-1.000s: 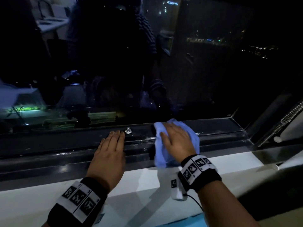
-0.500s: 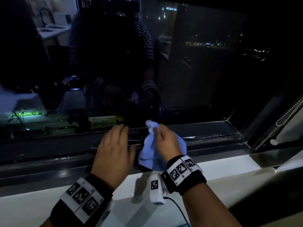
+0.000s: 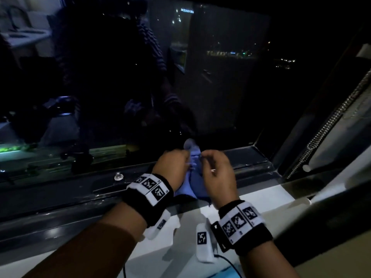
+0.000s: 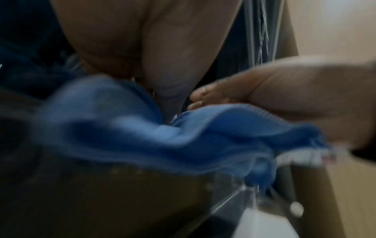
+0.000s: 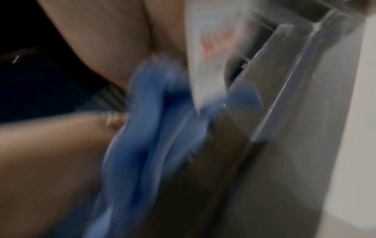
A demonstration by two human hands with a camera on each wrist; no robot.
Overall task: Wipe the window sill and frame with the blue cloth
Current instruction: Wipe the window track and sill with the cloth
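Count on inspection: one blue cloth (image 3: 191, 173), two hands, left hand (image 3: 170, 164) and right hand (image 3: 219, 173), two marker wristbands (image 3: 151, 189), one at each wrist, one round metal knob (image 3: 118, 176) on the window frame (image 3: 60, 187), one white sill (image 3: 271, 195).

Blue cloth (image 3: 193, 178) – soft woven fabric, matt, stitched hem. Window frame (image 3: 251, 157) – dark metal, smooth, semi-gloss. Sill (image 3: 261, 197) white, smooth, glossy. Glass pane (image 3: 220, 87) reflective. Wristbands (image 3: 149, 189) black knit fabric.
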